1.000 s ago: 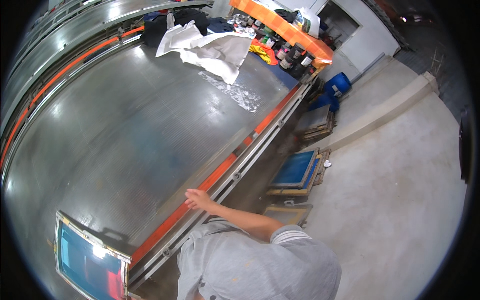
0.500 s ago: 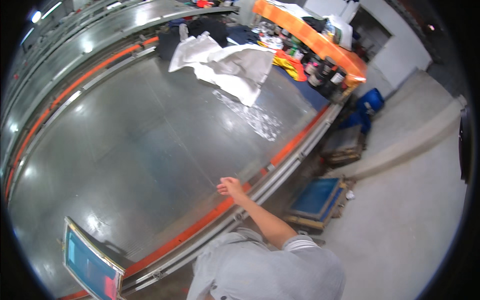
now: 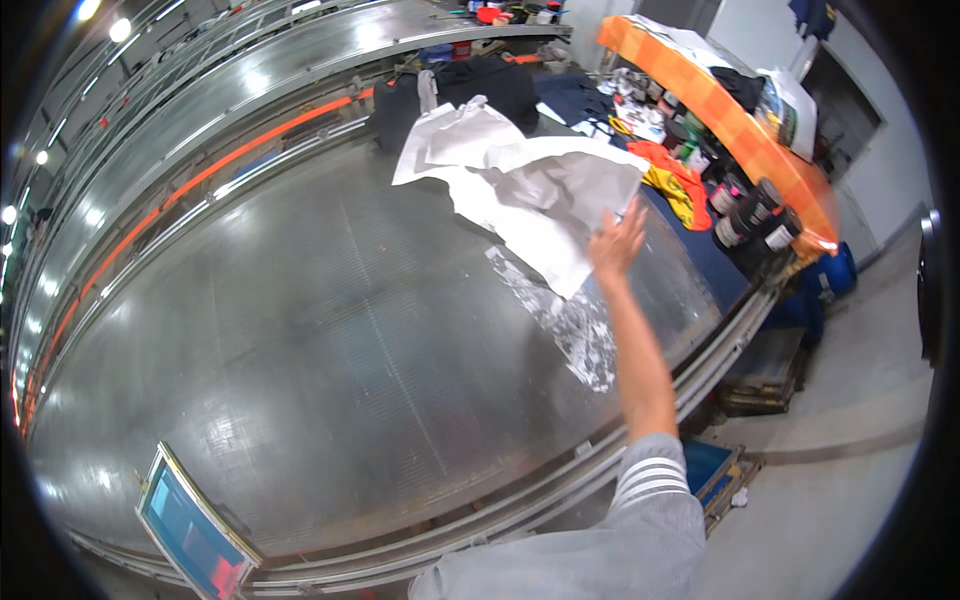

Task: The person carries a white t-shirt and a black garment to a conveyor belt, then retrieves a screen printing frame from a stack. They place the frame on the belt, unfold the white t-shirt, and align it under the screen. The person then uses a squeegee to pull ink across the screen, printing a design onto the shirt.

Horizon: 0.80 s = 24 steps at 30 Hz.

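My right hand (image 3: 618, 243) reaches out over the table, fingers spread, at the right edge of a crumpled white sheet (image 3: 545, 215). Whether the fingertips touch the sheet I cannot tell; they hold nothing that I can see. White smears (image 3: 575, 335) mark the metal tabletop (image 3: 300, 330) just below the sheet, beside my forearm. At the lower left a screen-printing frame (image 3: 195, 525) with blue-green mesh and a pink patch stands tilted at the table's near edge. My left hand is not in view.
Dark cloth (image 3: 480, 85) lies behind the sheet. Beyond my hand are red and yellow cloth (image 3: 675, 180), dark jars (image 3: 745, 215) and an orange-covered ledge (image 3: 740, 120). A metal rail (image 3: 540, 500) runs along the near edge; more frames (image 3: 715, 470) rest on the floor at right.
My right hand has moved from the near edge forward and right to the white sheet, its fingers now spread. The view has shifted, so the table's far end sits further right.
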Each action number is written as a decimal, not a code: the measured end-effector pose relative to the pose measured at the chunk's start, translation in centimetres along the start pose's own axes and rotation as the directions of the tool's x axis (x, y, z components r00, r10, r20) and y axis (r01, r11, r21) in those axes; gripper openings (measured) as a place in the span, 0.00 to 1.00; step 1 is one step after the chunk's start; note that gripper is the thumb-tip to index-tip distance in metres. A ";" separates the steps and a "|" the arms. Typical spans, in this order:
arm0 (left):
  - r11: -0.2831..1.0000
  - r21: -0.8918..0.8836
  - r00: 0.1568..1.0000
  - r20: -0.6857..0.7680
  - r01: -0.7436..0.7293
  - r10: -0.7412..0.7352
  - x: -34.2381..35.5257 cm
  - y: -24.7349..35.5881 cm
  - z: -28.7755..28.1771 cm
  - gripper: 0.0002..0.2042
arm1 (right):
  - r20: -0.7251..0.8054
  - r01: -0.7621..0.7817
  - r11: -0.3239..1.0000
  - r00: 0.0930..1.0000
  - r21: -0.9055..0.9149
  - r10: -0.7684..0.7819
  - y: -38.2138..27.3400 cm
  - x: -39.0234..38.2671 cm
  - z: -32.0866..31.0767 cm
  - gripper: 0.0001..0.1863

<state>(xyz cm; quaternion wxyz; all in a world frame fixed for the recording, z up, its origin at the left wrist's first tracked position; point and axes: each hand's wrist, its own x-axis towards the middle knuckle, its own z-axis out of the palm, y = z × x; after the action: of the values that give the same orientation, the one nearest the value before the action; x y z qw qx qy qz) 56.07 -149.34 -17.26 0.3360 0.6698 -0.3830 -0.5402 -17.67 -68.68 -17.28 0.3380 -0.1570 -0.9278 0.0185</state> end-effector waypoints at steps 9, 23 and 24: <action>0.989 0.132 0.995 -0.080 0.068 -0.058 -7.2 0.7 -2.3 0.32 | 0.190 0.239 0.937 0.962 -0.255 -0.193 3.5 14.8 1.7 0.16; 0.995 -0.072 0.214 0.973 -0.074 0.087 -34.4 -1.6 36.3 0.35 | -0.068 0.331 0.204 0.652 0.921 -0.755 -20.8 -9.4 -28.9 0.18; 0.995 -0.071 0.149 0.987 0.064 0.061 -35.9 -1.0 36.5 0.37 | -0.119 0.249 0.051 0.620 0.967 -0.775 -21.9 -12.8 -29.9 0.17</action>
<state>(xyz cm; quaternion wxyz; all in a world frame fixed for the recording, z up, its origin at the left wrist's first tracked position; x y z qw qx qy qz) 15.98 -118.69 -8.36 0.0360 0.1386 -0.4823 -0.8642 4.44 -95.51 0.90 0.1201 0.4370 -0.7632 0.4606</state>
